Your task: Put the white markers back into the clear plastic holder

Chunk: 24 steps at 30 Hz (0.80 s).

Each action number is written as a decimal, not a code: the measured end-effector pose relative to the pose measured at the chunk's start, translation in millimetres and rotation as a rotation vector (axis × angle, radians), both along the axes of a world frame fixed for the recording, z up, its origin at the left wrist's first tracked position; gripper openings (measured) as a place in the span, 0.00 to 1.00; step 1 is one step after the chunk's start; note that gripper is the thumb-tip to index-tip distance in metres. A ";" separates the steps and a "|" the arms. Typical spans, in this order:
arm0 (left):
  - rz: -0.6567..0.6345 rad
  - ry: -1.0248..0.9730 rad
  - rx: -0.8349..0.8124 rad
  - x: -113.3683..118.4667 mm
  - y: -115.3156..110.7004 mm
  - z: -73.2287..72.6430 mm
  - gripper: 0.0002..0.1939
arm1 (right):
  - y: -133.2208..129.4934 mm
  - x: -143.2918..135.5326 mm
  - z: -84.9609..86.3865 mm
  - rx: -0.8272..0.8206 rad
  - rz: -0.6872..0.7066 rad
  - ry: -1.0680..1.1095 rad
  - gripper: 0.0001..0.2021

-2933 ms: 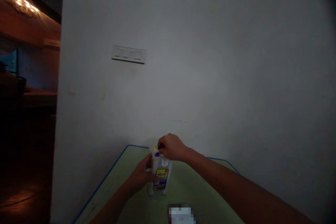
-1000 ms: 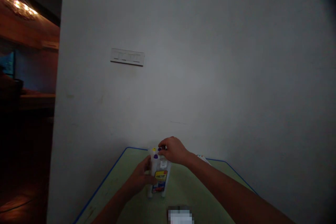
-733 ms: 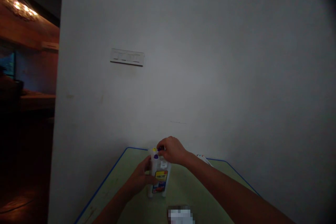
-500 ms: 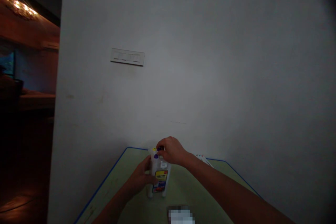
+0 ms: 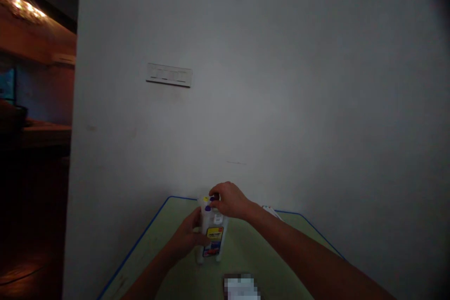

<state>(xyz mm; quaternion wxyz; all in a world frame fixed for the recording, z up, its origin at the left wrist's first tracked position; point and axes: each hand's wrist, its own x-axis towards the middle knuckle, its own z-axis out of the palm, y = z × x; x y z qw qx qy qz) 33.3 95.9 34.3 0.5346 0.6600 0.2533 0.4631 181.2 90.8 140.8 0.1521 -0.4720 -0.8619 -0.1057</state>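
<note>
A clear plastic marker case [image 5: 213,222] with a yellow, blue and red label stands on the table. My left hand [image 5: 190,234] is closed around its left side, thumb across the front. Purple and yellow marker ends show at the case's open top. My right hand [image 5: 228,199] is over that top, its fingers pinched on a dark-ended marker [image 5: 214,196]. The lower part of this marker is hidden by the case and my fingers.
Several white markers [image 5: 272,212] lie at the table's back edge, right of my right wrist. The green table [image 5: 253,253] has a blue rim and meets a grey wall [image 5: 263,79] with a switch plate [image 5: 169,75]. A blurred-out object [image 5: 242,288] lies at the near edge.
The view has shifted slightly. Both hands keep the same hold on the case and marker; the marker has not visibly moved.
</note>
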 end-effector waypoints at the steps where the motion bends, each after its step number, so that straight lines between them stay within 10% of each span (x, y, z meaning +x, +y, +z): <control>1: 0.006 0.004 -0.007 0.1 0.2 -0.1 0.31 | 0.0 0.1 0.3 -0.001 0.001 0.005 0.12; 11: 0.026 0.106 -0.049 1.3 -6.3 9.8 0.28 | 6.6 46.7 3.8 0.064 -0.119 0.182 0.15; 24: 0.052 0.164 -0.103 0.7 -6.5 13.0 0.29 | 18.0 169.2 -96.7 -0.205 -0.691 -0.070 0.11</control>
